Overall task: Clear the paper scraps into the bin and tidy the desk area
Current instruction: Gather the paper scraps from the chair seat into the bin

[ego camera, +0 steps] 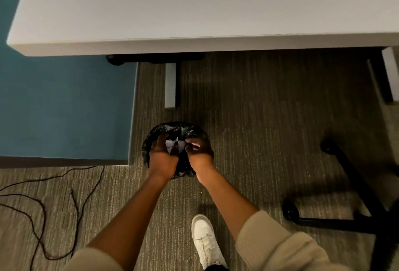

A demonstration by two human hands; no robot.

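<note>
A small round bin lined with a black plastic bag stands on the carpet in front of the desk. Both my hands are held over its mouth. White paper scraps sit bunched between them. My left hand curls around the scraps from the left. My right hand pinches them from the right with the fingers closed. The white desk top fills the upper part of the view and shows no paper on the part I see.
A blue partition wall stands left of the bin. Dark cables trail over the carpet at lower left. A black chair base with castors is at the right. My white shoe is below the bin. Desk legs stand behind it.
</note>
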